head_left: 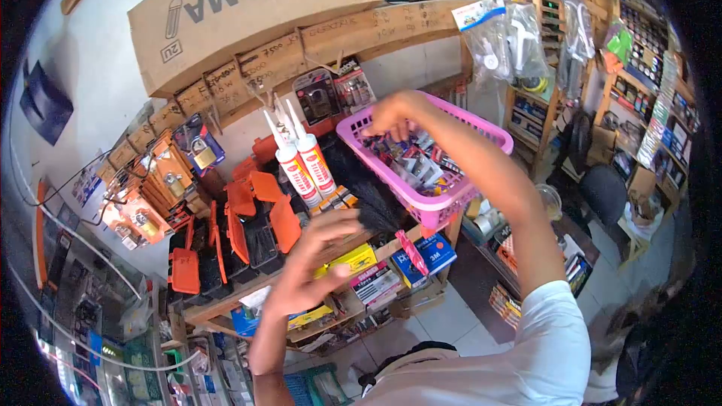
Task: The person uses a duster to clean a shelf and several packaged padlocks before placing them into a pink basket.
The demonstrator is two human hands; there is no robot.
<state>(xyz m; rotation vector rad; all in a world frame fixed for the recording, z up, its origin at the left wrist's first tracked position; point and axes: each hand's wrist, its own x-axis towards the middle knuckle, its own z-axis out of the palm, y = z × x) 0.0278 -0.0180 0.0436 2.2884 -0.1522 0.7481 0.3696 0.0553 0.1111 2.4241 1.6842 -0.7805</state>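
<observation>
Over the back left part of a pink plastic basket (500, 139) is my right hand (402, 114), wrist bent and fingers curving down, apart from each other. Small packets (425, 169) fill the basket; I see nothing held in that hand. My left hand (320, 259) is raised in front of the bench, fingers spread and thumb out, holding nothing. Close behind it, two white sealant tubes (307, 169) with long nozzles stand upright beside black bins with orange lids (286, 223). A twisted pink strip (411, 252) hangs below the basket's front corner.
Boxes, including a blue 3M box (426, 259), sit on a shelf under the bench. Padlocks in packaging (143, 219) hang at the left. A ZENTAMA carton (256, 15) rests behind the wooden rail. Bagged fittings (505, 37) hang at the right, near stocked shelves (639, 98).
</observation>
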